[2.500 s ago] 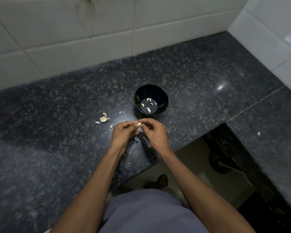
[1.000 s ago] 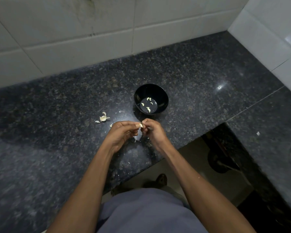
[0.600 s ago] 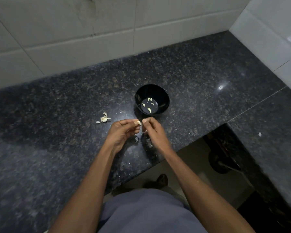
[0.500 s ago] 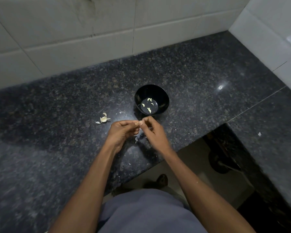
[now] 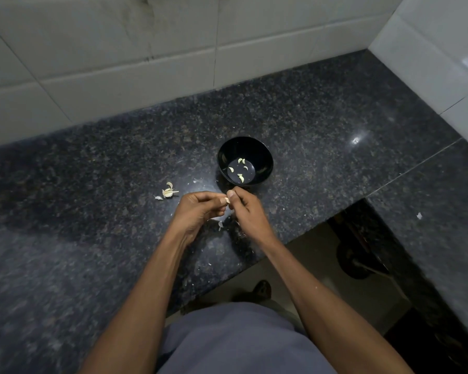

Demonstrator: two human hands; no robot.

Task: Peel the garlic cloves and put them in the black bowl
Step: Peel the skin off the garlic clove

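Note:
A small pale garlic clove (image 5: 227, 200) is pinched between the fingertips of my left hand (image 5: 198, 212) and my right hand (image 5: 246, 209), just in front of the black bowl (image 5: 265, 160). Both hands hover a little above the dark granite counter (image 5: 322, 125). The bowl holds several peeled cloves (image 5: 241, 178) on its bottom. A cluster of garlic remains and skins (image 5: 168, 192) lies on the counter to the left of the bowl.
Bits of peel (image 5: 221, 224) lie on the counter under my hands. White tiled walls (image 5: 135, 66) close the back and right. The counter's front edge (image 5: 257, 261) drops to the floor, where a foot shows. A second counter section (image 5: 438, 211) runs along the right.
Both hands have kept working the clove between their fingertips and drifted slightly toward the bowl. The bowl and the garlic remains have not moved.

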